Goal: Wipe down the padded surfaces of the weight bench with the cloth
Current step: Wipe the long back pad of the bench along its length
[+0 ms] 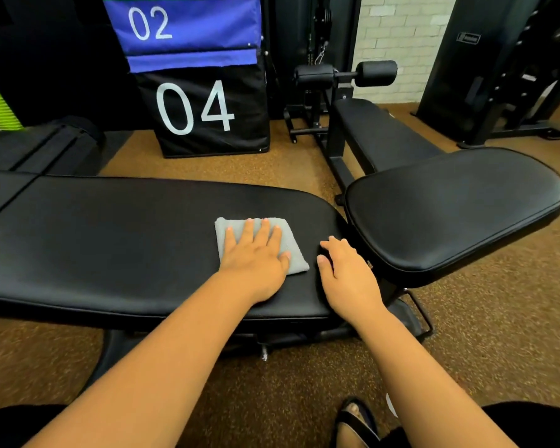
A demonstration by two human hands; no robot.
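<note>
My left hand [256,253] lies flat, fingers [247,228] spread, pressing the folded grey cloth [293,253] onto the long black padded desk [110,240]; my right hand [346,273] rests beside it, fingers loosely apart, holding nothing, near the raised black seat pad [456,208].

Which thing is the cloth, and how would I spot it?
Find the long black bench pad stretching across the middle. Near its right end, the left hand presses flat on a small folded grey cloth. It is the only pale, soft thing on the shiny black padding.
</note>
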